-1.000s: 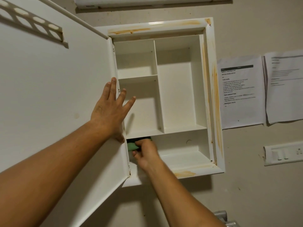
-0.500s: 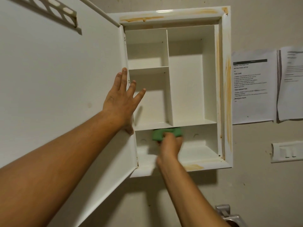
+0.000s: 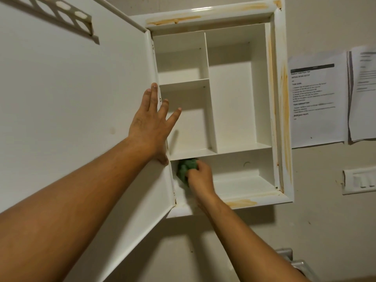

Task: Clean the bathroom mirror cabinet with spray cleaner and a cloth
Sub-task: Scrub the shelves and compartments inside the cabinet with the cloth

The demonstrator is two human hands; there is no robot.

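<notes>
Swipes back left, below frame centre, crumpled green cloth bunched in right grip; braces white cabinet door with flat left grip. Bottom shelf mid-scrub.

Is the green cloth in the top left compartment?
No, the right hand holds the green cloth in the bottom compartment, at its left end.

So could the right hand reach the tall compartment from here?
Probably yes: the door is open, the tall compartment is unblocked, and the right hand with the cloth is just below.
</notes>
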